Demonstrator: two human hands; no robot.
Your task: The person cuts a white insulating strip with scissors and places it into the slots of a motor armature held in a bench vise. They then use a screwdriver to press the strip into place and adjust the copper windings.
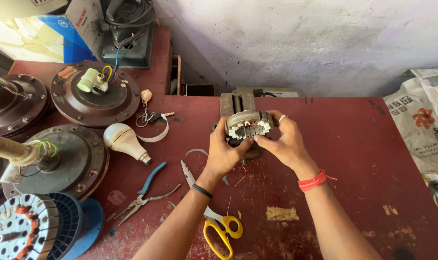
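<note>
Far left on the red bench (363,144): fan motor housings (94,94), a white bulb (124,140), blue-handled pliers (144,191), yellow-handled scissors (214,221). At centre, left hand (224,153) clamped on the near-left side of a toothed metal motor core (249,125), raised just above the bench in front of a small metal block (237,103). Right hand (285,142) closed on its right side, thumb pressing the front edge. Thin copper wire (238,183) trailing down below the hands. Likely risks: the wire snagging or snapping on a sharp tooth if pulled askew; the core slipping and dropping onto the bench if either grip loosens.
</note>
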